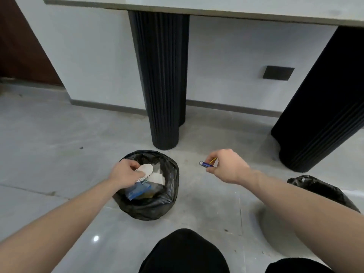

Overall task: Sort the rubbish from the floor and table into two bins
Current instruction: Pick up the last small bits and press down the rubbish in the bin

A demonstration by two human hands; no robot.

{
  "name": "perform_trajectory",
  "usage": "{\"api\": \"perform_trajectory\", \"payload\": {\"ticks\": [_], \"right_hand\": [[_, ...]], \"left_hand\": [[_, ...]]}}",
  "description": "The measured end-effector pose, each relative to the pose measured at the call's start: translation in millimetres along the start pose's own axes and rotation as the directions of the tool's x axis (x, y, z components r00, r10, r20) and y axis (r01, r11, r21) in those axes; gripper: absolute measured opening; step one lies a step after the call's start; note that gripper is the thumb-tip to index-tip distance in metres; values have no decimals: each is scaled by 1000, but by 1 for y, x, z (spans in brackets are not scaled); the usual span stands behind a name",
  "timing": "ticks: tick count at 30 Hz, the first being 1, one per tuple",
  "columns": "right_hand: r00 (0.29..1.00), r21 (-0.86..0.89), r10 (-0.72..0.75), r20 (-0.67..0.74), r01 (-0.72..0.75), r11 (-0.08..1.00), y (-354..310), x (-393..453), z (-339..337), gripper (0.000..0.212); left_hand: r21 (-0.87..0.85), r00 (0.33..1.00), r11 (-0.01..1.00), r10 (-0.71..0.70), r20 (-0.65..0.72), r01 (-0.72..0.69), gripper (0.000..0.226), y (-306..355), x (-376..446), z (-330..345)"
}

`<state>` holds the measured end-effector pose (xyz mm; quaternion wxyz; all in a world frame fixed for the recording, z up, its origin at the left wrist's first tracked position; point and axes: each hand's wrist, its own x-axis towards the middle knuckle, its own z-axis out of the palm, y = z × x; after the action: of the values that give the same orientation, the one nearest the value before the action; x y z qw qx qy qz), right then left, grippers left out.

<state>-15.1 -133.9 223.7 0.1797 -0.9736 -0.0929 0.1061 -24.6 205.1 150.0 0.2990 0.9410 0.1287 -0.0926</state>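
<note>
A small bin lined with a black bag (171,186) stands on the grey floor, with white paper and a blue wrapper (137,191) inside. My left hand (126,172) is over its mouth, closed on a pale disc-shaped piece of rubbish (146,168) and a crumpled scrap. My right hand (228,166) hovers right of that bin, above the floor, pinching a blue battery (205,164) with a thin yellow item beside it. A second black-bagged bin (319,189) sits at the right, partly hidden behind my right forearm.
Two black fluted table legs (163,85) (323,115) stand behind the bins under a pale tabletop (216,10). A white wall with a dark plate (278,72) runs behind. My dark-clothed knees (185,253) fill the bottom edge.
</note>
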Motion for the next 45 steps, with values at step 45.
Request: {"api": "perform_trajectory", "payload": {"ticks": [45], "right_hand": [[963, 23, -127, 240, 125, 992, -104, 95, 148, 81]], "left_hand": [[216, 992, 968, 123, 28, -126, 65, -52, 25, -16]]}}
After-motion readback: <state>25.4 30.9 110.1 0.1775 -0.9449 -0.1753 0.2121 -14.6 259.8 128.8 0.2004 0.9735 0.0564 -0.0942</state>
